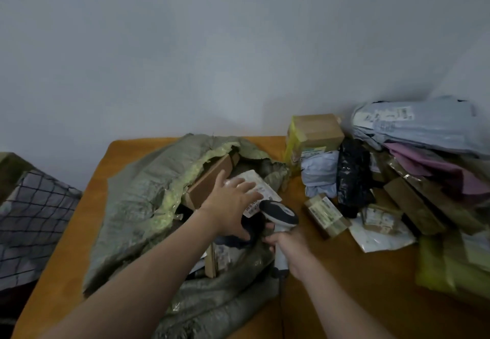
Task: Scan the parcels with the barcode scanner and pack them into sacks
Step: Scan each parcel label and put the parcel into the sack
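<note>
The left hand (230, 203), fingers spread, presses the labelled parcel (261, 187) in the sack (138, 195) mouth. The right hand (289, 248) grips the barcode scanner (281, 212), its head just beside the label, on the side toward the desk's (344, 272) front edge.

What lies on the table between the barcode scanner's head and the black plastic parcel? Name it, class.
In the head view, a small taped cardboard box with a white label lies between the barcode scanner and the black plastic parcel.
</note>
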`<state>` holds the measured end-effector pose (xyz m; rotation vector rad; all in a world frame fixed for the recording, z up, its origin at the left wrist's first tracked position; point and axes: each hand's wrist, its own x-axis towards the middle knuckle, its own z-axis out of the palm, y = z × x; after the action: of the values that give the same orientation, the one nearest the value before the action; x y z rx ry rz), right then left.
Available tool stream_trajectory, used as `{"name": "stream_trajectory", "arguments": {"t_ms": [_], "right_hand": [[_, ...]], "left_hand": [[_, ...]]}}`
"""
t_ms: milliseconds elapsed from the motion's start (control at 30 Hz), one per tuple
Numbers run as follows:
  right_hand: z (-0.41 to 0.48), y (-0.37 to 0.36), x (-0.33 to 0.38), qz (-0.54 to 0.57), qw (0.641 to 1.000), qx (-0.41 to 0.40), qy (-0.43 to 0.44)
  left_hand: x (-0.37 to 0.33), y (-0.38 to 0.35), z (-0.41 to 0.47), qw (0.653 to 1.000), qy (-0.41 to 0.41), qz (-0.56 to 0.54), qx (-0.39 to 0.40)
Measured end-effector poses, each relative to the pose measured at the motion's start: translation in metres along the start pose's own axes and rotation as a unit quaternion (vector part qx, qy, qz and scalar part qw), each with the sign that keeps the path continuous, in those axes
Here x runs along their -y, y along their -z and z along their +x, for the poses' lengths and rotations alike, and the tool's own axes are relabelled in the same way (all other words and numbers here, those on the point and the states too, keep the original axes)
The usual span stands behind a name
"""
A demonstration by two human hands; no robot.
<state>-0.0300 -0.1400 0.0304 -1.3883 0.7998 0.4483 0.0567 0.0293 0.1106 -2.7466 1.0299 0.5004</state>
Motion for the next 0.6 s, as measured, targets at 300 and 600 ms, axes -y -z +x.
{"name": "stream_trajectory", "arguments": {"t_ms": [300, 600], "right_hand": [[-0.02, 0.031, 0.029, 0.072, 0.989, -0.078, 0.098], [-0.05, 0.053, 0.078, 0.105, 0.959, -0.109, 0.24]], "left_hand": [[0.01, -0.023, 0.01, 0.988, 0.117, -0.006, 0.097], [0.01, -0.015, 0.024, 0.976, 0.131, 0.01, 0.173]]}}
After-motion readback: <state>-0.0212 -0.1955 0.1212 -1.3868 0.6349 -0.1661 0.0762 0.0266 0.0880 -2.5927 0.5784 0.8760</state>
